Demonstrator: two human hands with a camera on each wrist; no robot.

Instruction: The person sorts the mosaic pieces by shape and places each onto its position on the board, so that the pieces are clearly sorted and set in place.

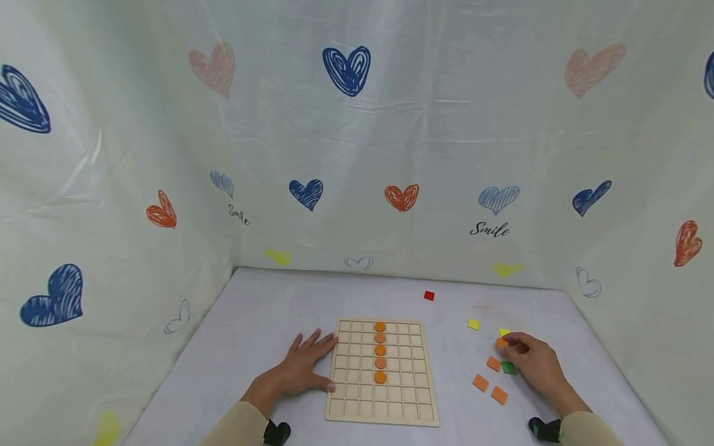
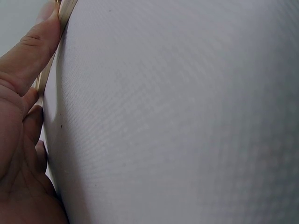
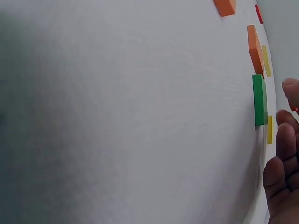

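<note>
A wooden grid board lies on the table with a column of several round orange pieces. My left hand rests at its left edge, fingers spread; in the left wrist view the left hand touches the board's side. To the right of the board my right hand pinches a round orange piece between thumb and fingers. Near that hand lie a green square and an orange square. The right wrist view shows the right hand beside the green piece, its held piece mostly hidden.
Two more orange squares lie nearer the front. Yellow squares are farther back, one partly behind the right hand. A red square lies beyond the board on the white table. A heart-patterned curtain surrounds the table.
</note>
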